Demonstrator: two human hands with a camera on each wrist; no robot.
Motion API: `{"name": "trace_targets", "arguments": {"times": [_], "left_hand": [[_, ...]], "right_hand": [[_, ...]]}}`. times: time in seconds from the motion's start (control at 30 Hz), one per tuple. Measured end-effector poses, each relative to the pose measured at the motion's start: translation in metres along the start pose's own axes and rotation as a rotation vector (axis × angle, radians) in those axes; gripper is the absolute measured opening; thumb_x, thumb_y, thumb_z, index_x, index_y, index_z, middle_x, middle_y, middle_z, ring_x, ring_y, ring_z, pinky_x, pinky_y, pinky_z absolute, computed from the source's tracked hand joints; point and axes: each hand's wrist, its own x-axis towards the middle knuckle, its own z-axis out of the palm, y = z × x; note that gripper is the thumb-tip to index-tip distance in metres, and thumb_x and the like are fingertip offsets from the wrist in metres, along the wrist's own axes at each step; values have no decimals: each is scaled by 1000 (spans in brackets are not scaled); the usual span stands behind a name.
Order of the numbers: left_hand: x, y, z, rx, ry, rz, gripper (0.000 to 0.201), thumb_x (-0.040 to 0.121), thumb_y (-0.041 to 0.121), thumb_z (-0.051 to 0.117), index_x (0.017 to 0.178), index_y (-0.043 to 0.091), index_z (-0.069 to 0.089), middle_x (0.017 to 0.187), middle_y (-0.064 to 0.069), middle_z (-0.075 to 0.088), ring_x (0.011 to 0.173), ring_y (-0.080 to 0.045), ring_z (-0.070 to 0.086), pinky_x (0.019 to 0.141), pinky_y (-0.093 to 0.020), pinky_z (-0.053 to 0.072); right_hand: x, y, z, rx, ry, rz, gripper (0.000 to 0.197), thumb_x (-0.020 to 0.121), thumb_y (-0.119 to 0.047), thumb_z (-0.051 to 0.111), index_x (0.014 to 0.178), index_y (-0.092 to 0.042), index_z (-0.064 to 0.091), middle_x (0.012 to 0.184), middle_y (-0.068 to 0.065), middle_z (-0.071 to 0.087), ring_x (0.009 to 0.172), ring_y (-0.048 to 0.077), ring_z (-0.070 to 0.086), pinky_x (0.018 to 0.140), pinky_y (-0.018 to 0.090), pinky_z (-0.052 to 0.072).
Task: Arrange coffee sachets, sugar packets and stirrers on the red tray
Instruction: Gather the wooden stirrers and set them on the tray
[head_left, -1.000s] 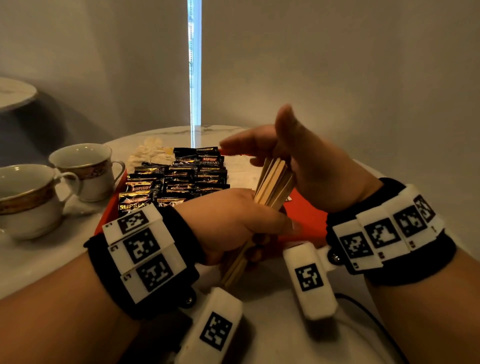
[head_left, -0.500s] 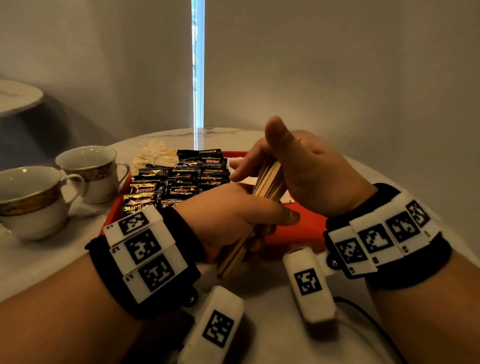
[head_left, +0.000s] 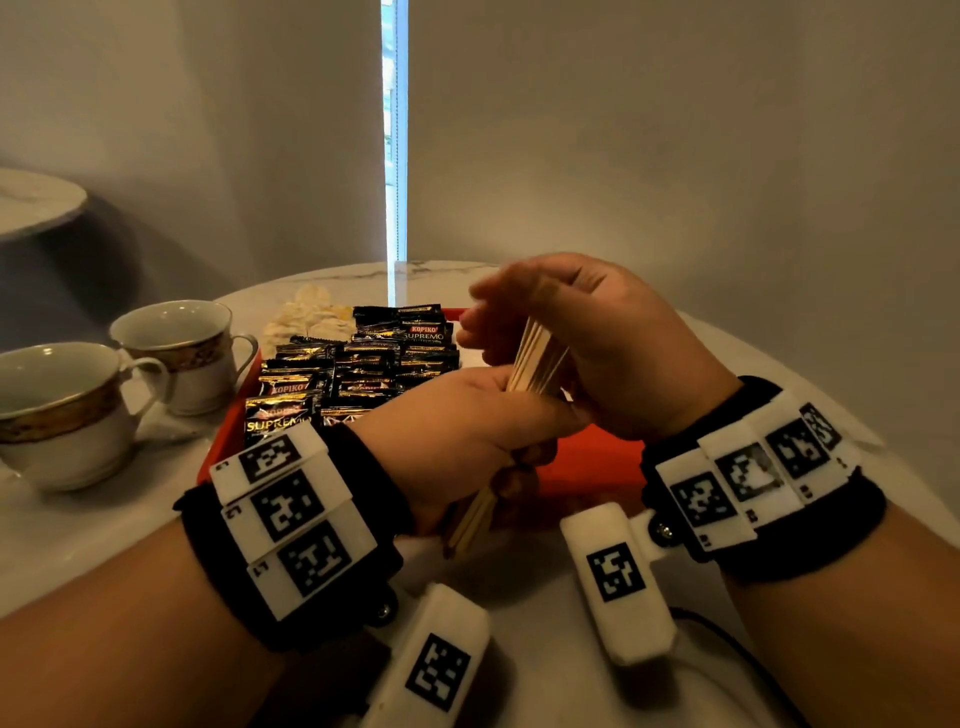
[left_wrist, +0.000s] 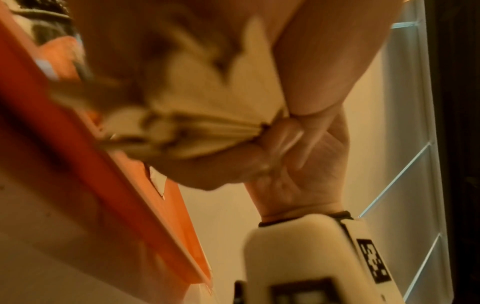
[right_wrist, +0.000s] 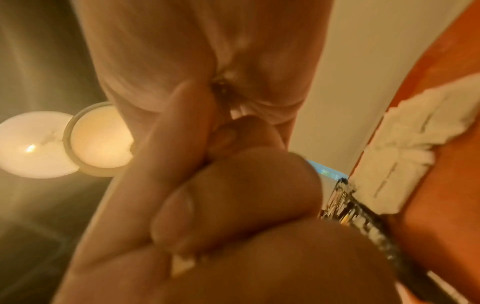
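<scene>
Left hand: gripped the stirrers in a bundle above the red tray's near edge.
Right hand: fingers curled round the bundle's top.
Coffee sachets: on the tray's left half.

Far sachet: a black coffee sachet at the far end of the tray reads "KOPIKO" over "SUPREMO".
Near sachet: a coffee sachet at the near left corner reads "SUPREMO".
Middle sachet: another sachet reads "KOPIKO".
Wristband markers: black-and-white square codes, no readable words.
</scene>
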Motion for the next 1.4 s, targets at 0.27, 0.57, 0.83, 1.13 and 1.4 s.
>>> {"name": "trace_targets", "arguments": {"times": [0.27,0.57,0.83,1.13,1.4], "left_hand": [[3,-2,-8,0,-63,19,22,73,12,70,59,17,54,53,-1,42,39,-14,40,45,-22,38],[5,-4,-5,-87,23,17,12,85,6,73,77,14,69,66,-7,62,56,-22,61,57,-33,51],[2,0,-1,46,62,-36,13,94,29,67,87,23,58,63,2,53,46,-12,44,46,-25,35],[-2,2,-2,-89,-46,-28,26,84,29,76,77,20,53,58,1,51,40,-11,37,39,-18,30],[1,1,-4,-62,33,16,25,64,32,81,80,19,67,69,-2,63,52,-15,54,42,-23,41]], "right_hand": [[3,6,7,277,-64,26,36,58,-29,85,76,-13,59,67,11,68,93,41,71,84,58,55],[2,3,10,105,209,-46,26,85,-3,73,74,-10,50,57,15,61,55,26,66,76,66,56],[8,5,5,158,306,-18,22,85,-16,75,81,-10,54,59,8,61,59,27,66,76,63,58],[5,-4,6,740,72,54,30,71,-43,61,78,-14,58,67,2,62,64,19,69,61,34,60],[8,-8,8,674,288,2,45,78,-52,62,60,-18,39,50,-3,34,42,11,40,46,26,42]]}}
